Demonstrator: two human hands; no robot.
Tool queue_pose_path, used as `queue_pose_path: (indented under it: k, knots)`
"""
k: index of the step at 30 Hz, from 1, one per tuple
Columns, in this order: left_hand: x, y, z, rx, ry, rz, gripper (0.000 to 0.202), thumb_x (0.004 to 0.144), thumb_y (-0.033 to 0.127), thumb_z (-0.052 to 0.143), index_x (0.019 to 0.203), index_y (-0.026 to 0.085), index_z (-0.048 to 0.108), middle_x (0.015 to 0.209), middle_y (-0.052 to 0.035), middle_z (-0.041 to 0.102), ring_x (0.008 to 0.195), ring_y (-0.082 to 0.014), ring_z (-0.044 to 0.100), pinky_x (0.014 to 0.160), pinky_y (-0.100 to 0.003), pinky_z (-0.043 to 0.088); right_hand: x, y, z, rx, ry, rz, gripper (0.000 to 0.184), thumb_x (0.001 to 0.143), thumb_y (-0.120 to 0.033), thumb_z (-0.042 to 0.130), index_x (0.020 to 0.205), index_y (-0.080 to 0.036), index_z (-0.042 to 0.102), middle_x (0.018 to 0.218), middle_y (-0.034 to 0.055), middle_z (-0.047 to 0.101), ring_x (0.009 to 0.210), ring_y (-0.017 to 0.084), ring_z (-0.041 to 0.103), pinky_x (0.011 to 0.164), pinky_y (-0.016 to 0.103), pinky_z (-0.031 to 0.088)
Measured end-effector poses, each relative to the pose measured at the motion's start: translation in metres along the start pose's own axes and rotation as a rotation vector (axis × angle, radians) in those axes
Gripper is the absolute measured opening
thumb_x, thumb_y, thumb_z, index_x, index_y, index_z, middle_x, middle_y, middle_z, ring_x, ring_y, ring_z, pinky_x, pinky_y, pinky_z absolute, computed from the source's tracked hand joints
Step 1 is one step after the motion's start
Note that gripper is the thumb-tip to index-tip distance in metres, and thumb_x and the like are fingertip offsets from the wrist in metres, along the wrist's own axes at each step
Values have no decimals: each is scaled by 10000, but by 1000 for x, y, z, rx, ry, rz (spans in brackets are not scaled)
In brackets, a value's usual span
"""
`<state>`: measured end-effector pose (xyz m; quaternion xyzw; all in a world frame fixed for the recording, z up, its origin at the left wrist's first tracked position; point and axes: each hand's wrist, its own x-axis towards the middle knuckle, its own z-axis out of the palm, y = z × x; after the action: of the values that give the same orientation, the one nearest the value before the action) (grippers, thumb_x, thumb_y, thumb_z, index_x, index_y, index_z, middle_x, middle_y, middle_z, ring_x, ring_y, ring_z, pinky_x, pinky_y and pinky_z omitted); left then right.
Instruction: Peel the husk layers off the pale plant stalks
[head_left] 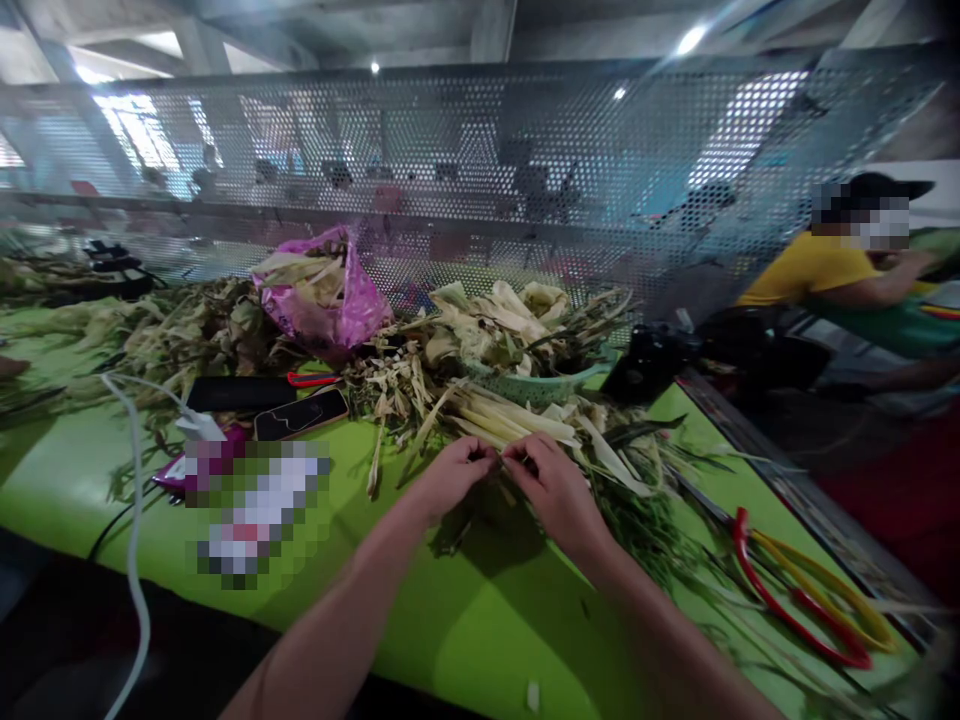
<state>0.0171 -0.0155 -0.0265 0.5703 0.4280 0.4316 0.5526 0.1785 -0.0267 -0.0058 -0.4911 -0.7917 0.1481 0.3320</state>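
My left hand (461,478) and my right hand (551,490) meet over the green table (442,625), fingertips pinched close together. Whatever lies between the fingers is too small to make out. Just beyond them is a bundle of pale dried husk strips (499,418). Behind that stands a green basket (536,385) heaped with dried corn husks (510,325). Green stringy plant matter (637,515) lies beside my right wrist.
Scissors (806,600) with red and yellow handles lie at right. To the left are a phone (301,413), a white cable (135,520), a pink plastic bag (364,305) of husks and a husk pile (210,325). A perforated metal screen (435,140) stands behind; a person in yellow (810,268) sits beyond.
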Motion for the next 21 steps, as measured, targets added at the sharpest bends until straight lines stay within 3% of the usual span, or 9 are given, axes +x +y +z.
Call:
queue_pose_path:
  k: [5,21]
  knots:
    - [-1,-1,-1,-119,-17,-29,61,742,200,588,738,149,555,668,24,505,637,-98,449,635,-229,352,0,4,1,71,2,33,100,877,-247,511,848,-193,590,857,52,603,816,203,560,728,311,427]
    - [1,0,-1,-216,-4,-27,169,691,275,669,743,137,586,673,19,536,644,-92,458,659,-232,362,1,14,5,214,40,100,130,841,-300,561,854,-191,630,827,45,660,769,199,597,705,311,456]
